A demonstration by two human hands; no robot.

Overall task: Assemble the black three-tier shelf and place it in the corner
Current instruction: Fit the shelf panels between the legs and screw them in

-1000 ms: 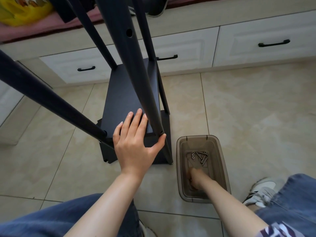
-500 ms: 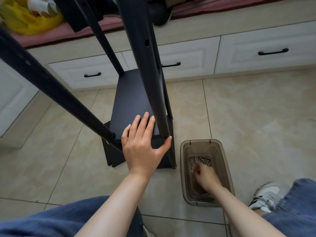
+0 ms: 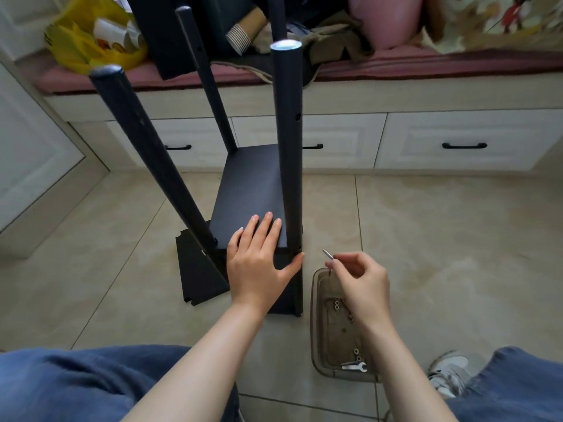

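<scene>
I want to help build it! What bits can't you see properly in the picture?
- Head view: the near part of the brown bin is covered by the right hand.
- The screw pinched in that hand is too small to show its thread.
- The left hand covers the shelf board corner joint.
- The top picture edge cuts off the far pole.

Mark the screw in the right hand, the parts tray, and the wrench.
screw [image 3: 328, 254], head view, middle of the shaft above the fingertips.
parts tray [image 3: 316, 327], head view, left wall.
wrench [image 3: 355, 367], head view, handle, at the tray's near end.
</scene>
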